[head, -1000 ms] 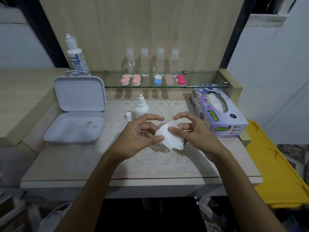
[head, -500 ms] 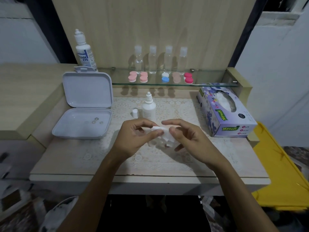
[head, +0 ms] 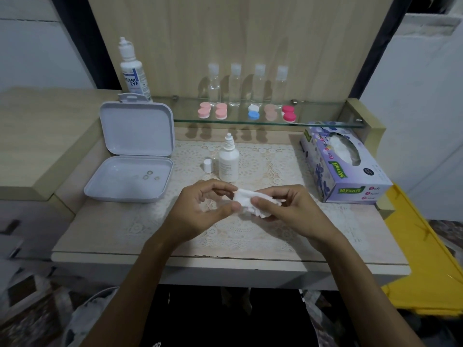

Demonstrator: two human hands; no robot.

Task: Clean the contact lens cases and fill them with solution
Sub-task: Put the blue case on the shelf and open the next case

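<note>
Over the lace mat, my left hand (head: 204, 209) and my right hand (head: 288, 209) meet around a crumpled white tissue (head: 250, 201). Both hands pinch it between thumb and fingers. Whatever the tissue wraps is hidden. Behind the hands stands a small white solution bottle (head: 228, 162) with its cap (head: 208, 165) off beside it. Several contact lens cases sit on the glass shelf (head: 325, 120): pink ones (head: 212, 110), a white and blue one (head: 253, 112), a pale one (head: 270, 112) and a red one (head: 288, 113).
An open white box (head: 130, 181) with a few small rings inside lies at the left. A large solution bottle (head: 132, 71) stands behind it. Several clear bottles (head: 246, 83) line the shelf's back. A tissue box (head: 343, 164) is at the right, a yellow bin (head: 426, 259) beyond the table edge.
The tissue has been folded smaller and turned between my fingers. Both hands stay together over the mat. The camera view has shifted slightly.
</note>
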